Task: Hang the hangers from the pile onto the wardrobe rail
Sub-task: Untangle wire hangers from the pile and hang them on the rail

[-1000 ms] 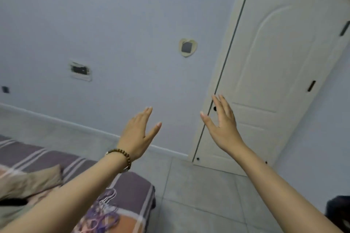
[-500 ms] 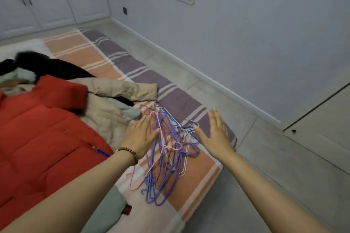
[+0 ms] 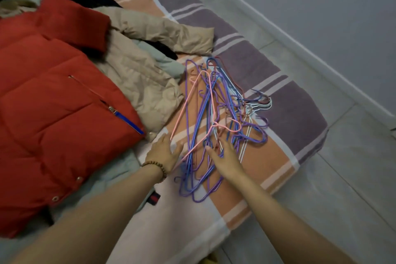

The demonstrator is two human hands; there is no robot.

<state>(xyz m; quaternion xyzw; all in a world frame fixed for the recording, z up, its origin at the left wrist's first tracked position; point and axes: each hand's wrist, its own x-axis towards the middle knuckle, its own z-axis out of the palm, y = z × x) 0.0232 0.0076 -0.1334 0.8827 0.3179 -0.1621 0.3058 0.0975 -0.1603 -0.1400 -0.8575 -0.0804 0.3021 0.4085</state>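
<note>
A tangled pile of thin wire hangers (image 3: 216, 113), purple, blue, pink and white, lies on the striped mattress (image 3: 285, 118). My left hand (image 3: 164, 153), with a bead bracelet at the wrist, lies flat at the pile's left edge, fingers straight beside a pink hanger (image 3: 199, 100). My right hand (image 3: 225, 156) reaches over the near part of the pile, fingers spread and touching the wires. Neither hand grips a hanger. The wardrobe rail is out of view.
A red puffer jacket (image 3: 53, 103) covers the left of the mattress, with a beige coat (image 3: 145, 53) and dark clothes behind it. Grey tiled floor (image 3: 342, 178) and a wall with a white skirting board run along the right.
My view dropped from the door and wall down to the mattress. Both hands came down from mid-air onto the hanger pile and moved closer together at its near end.
</note>
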